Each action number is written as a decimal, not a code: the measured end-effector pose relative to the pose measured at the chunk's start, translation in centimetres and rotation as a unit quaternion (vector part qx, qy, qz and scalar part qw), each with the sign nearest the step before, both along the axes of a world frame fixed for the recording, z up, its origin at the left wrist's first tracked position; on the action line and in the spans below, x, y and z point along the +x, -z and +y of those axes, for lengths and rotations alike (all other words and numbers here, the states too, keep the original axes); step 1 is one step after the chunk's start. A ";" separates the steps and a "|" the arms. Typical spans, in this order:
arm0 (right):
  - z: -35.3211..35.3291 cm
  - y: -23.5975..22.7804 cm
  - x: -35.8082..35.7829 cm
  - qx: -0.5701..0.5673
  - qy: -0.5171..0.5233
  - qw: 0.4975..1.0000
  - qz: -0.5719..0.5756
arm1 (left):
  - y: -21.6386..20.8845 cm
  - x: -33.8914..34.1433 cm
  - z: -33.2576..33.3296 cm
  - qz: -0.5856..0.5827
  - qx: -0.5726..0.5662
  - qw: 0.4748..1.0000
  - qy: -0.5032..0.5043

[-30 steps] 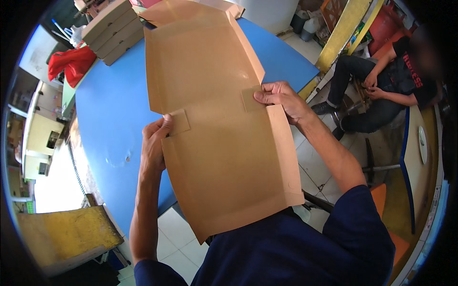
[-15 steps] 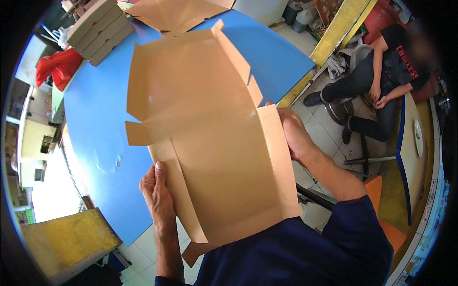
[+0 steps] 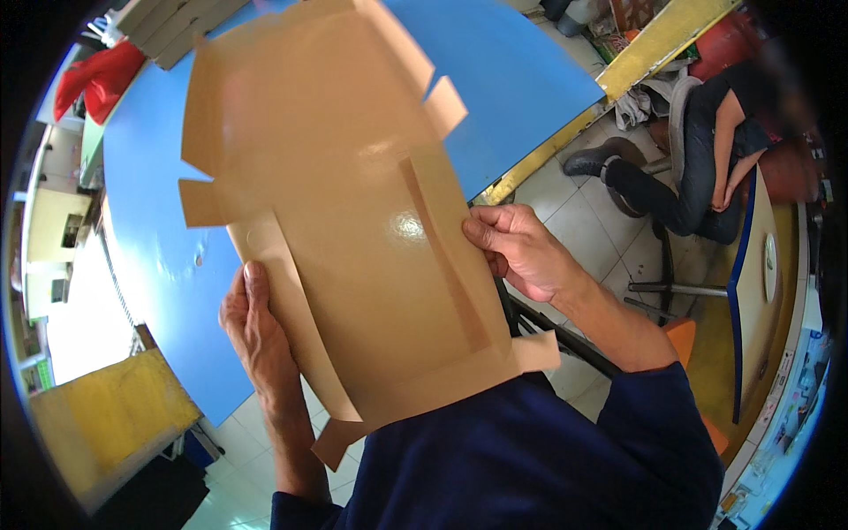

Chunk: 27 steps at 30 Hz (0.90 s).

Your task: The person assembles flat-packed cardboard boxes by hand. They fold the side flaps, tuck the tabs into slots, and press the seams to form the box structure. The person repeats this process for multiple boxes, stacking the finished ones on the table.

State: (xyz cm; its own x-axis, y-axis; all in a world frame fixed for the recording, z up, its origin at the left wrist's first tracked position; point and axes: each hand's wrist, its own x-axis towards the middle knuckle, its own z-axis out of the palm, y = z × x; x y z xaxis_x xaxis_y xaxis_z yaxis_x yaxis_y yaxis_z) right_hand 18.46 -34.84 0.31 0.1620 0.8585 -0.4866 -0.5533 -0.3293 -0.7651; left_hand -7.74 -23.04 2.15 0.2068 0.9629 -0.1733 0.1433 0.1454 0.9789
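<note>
A brown cardboard box blank point(image 3: 353, 256), creased and partly folded, is held up in front of me over the near edge of the blue table. My left hand point(image 3: 258, 318) grips its left side, thumb on the folded-in left flap point(image 3: 296, 300). At the right edge my right hand point(image 3: 521, 252) pinches the board between thumb and fingers. The right side flap point(image 3: 446, 256) is folded inward over the panel. Small tabs stick out at the corners, such as the right tab point(image 3: 537, 352) near my body.
The blue table point(image 3: 159, 221) spreads beyond the cardboard. Several stacked brown boxes point(image 3: 181, 31) and a red bag point(image 3: 97, 79) are at the far left. To the right a person point(image 3: 698, 168) sits near a smaller table point(image 3: 764, 291). A yellow bench point(image 3: 115, 424) is at the lower left.
The right side flap has gone from standing up to folded inward. My right hand has moved down and left to the edge. In view, the cardboard has shifted left and up.
</note>
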 end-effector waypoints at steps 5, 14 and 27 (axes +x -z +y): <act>1.2 0.9 1.4 0.052 -0.023 0.996 -0.068 | 0.3 -0.8 -1.1 -0.116 -0.140 0.983 -0.003; 0.5 -0.6 1.9 -0.020 -0.174 0.984 -0.040 | 1.6 -3.4 -5.5 -0.029 -0.183 0.982 -0.033; 0.5 -1.8 2.3 -0.004 -0.257 0.954 -0.157 | 1.6 -5.3 -6.3 -0.050 -0.226 0.969 0.089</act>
State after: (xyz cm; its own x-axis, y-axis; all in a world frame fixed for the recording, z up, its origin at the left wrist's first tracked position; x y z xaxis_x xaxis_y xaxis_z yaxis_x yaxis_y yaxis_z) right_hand 20.76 -34.33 2.13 -0.1406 0.8598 -0.4909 -0.0613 -0.5024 -0.8625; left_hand -13.06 -29.34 0.59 0.4002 0.7403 -0.5402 0.1141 0.5446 0.8309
